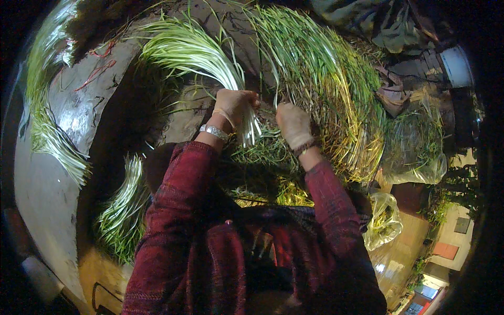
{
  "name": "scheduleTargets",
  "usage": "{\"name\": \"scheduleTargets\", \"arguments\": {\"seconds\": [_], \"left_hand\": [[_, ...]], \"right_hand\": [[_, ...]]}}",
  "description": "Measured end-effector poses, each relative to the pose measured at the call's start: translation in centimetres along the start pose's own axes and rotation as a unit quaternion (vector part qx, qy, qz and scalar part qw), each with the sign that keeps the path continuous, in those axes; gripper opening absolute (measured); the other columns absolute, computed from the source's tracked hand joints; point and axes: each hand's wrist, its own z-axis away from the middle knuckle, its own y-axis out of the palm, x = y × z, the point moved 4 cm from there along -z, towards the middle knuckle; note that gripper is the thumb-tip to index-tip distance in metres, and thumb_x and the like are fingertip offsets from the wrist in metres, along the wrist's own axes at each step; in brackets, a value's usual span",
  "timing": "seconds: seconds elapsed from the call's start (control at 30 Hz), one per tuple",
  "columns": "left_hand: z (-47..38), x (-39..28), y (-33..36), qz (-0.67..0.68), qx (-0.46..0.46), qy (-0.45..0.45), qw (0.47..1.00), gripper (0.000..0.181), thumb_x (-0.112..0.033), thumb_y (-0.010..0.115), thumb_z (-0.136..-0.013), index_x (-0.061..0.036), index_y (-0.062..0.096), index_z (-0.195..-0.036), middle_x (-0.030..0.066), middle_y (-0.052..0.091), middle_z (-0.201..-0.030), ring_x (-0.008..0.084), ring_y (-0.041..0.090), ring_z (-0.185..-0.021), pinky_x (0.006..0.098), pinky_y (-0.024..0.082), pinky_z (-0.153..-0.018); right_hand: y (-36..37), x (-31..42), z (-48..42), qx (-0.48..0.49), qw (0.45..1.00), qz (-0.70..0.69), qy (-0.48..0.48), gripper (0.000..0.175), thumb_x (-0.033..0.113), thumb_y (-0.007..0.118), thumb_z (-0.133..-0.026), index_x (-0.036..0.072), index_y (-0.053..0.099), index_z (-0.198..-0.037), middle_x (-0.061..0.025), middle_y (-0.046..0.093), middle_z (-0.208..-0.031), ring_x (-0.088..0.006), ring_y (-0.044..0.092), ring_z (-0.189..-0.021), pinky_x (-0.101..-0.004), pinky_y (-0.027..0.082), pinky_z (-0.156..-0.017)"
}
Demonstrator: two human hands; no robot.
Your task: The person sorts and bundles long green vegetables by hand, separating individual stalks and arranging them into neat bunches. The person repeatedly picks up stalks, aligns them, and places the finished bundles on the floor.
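Observation:
My left hand (233, 105) is closed around a bundle of long leafy greens (197, 55) that look like garlic chives. White stem ends stick out below the fist, and pale green leaves fan away to the upper left. A little to the right, my right hand (294, 123) is closed, its fingertips pinching the lower end of a thin single stalk (275, 80). Beyond that hand lies a large heap of untrimmed greens (319, 75), green at the top and yellowed towards the near end. Loose leaf scraps (267, 147) lie beneath my hands.
Cleaned bundles (59, 138) rest along a grey slab (47, 197) at left. Red ties (96, 75) lie on it. Another white-stemmed bunch (126, 208) sits low beside my left arm. At right are a clear plastic bag of greens (417, 145) and a smaller bag (384, 220).

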Motion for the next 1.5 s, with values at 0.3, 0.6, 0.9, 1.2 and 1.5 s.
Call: {"name": "scheduleTargets", "arguments": {"seconds": [0.3, 0.6, 0.9, 1.2, 1.5], "left_hand": [[3.4, 1.0, 0.5, -0.294, 0.137, 0.103, 0.94, 0.018, -0.012, 0.081, -0.074, 0.0018, 0.071, -0.069, 0.0085, 0.068, -0.063, 0.0153, 0.062, -0.055, 0.031, 0.048, -0.05], [5.9, -1.0, 0.5, -0.316, 0.122, 0.067, 0.939, 0.014, -0.008, 0.079, -0.071, 0.0011, 0.07, -0.076, 0.0055, 0.069, -0.071, 0.0118, 0.061, -0.059, 0.0303, 0.049, -0.053], [7.1, -2.4, 0.8, -0.37, 0.122, 0.131, 0.912, 0.021, -0.015, 0.079, -0.078, 0.0022, 0.069, -0.072, 0.0044, 0.065, -0.062, 0.0086, 0.057, -0.059, 0.0309, 0.048, -0.052], [4.7, -3.2, -0.5, -0.239, 0.042, 0.168, 0.955, 0.008, -0.005, 0.07, -0.076, 0.0032, 0.068, -0.079, 0.0101, 0.067, -0.071, 0.0187, 0.063, -0.06, 0.0315, 0.049, -0.054], [6.2, -6.2, -1.5, -0.089, 0.009, 0.196, 0.977, 0.011, -0.005, 0.073, -0.071, 0.0031, 0.068, -0.066, 0.0079, 0.067, -0.067, 0.0152, 0.062, -0.058, 0.0285, 0.047, -0.053]], "right_hand": [[-5.3, 7.5, 8.3, -0.06, 0.968, -0.217, -0.111, 0.012, 0.016, 0.065, -0.076, 0.009, 0.055, -0.074, -0.0131, 0.055, -0.073, -0.0345, 0.059, -0.067, -0.0452, 0.047, -0.055], [-2.1, 5.4, 6.1, 0.252, 0.62, -0.73, 0.138, 0.032, 0.035, 0.06, -0.095, 0.004, 0.06, -0.102, 0.0021, 0.055, -0.074, -0.0067, 0.055, -0.061, -0.0237, 0.043, -0.051], [3.4, 6.2, 4.9, 0.187, 0.649, -0.726, 0.132, 0.018, 0.018, 0.061, -0.093, 0.007, 0.065, -0.106, 0.0035, 0.065, -0.082, -0.0032, 0.052, -0.062, -0.0201, 0.038, -0.051], [-0.1, 3.0, 8.8, 0.1, 0.712, -0.681, 0.137, 0.031, 0.032, 0.063, -0.094, 0.008, 0.065, -0.075, -0.0025, 0.066, -0.068, -0.0093, 0.05, -0.055, -0.0272, 0.039, -0.05], [12.3, -2.0, 24.7, 0.44, 0.894, -0.08, 0.032, 0.024, 0.024, 0.059, -0.089, 0.005, 0.069, -0.1, -0.0181, 0.07, -0.096, -0.0363, 0.068, -0.088, -0.0434, 0.055, -0.078]]}}
